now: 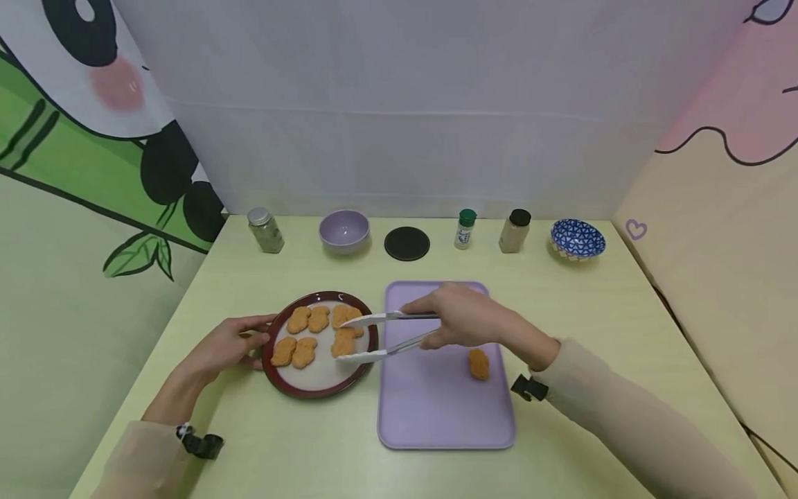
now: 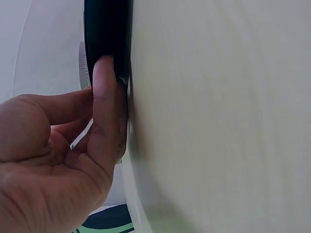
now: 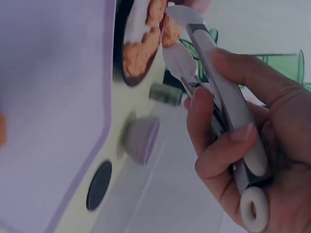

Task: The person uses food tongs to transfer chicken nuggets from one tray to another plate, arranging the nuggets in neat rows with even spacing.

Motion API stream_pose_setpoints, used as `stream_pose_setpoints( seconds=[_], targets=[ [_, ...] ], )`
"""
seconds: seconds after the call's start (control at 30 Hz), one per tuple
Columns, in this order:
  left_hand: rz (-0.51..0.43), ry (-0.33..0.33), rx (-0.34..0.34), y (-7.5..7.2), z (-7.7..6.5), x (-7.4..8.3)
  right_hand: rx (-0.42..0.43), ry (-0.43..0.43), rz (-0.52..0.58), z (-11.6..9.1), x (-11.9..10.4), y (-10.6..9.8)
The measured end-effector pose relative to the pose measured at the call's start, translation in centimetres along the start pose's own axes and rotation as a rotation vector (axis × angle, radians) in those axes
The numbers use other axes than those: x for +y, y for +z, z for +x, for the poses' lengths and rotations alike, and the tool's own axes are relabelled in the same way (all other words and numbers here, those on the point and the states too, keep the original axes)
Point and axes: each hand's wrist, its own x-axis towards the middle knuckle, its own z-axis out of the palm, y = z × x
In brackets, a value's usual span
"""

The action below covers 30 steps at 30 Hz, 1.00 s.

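Note:
My left hand (image 1: pixel 221 346) grips the left rim of a round plate (image 1: pixel 312 394) with a brown edge and white middle. In the left wrist view, fingers of that hand (image 2: pixel 104 111) reach under the dark rim. Several golden-brown nuggets (image 1: pixel 303 352) lie on the plate. My right hand (image 1: pixel 464 315) holds tongs (image 1: pixel 399 346) with white tips, reaching over the plate's right side. The tips stand apart, on either side of a nugget (image 1: pixel 343 344); the right wrist view shows a nugget (image 3: pixel 171 31) between them. One more nugget (image 1: pixel 479 364) lies on the purple tray (image 1: pixel 445 416).
Along the back of the table stand a glass jar (image 1: pixel 266 232), a purple bowl (image 1: pixel 345 232), a black disc (image 1: pixel 407 244), a green-capped shaker (image 1: pixel 465 230), a black-capped jar (image 1: pixel 515 232) and a blue-patterned bowl (image 1: pixel 577 240). Behind them hangs a pale wall covering (image 1: pixel 399 159).

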Motion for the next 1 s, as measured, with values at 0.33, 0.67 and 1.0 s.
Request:
stream_pose_setpoints(
  seconds=[0.33, 0.67, 1.0],
  targets=[
    [0.001, 0.0, 0.001, 0.0, 0.1, 0.0, -0.042, -0.03, -0.006, 4.1, -1.1, 3.0],
    [-0.008, 0.001, 0.0, 0.0, 0.1, 0.1, -0.057, 0.004, 0.013, 4.8, -0.9, 3.6],
    [-0.011, -0.003, -0.001, -0.1, 0.0, -0.1, 0.007, -0.004, 0.005, 1.0, -1.4, 0.6]
  ],
)
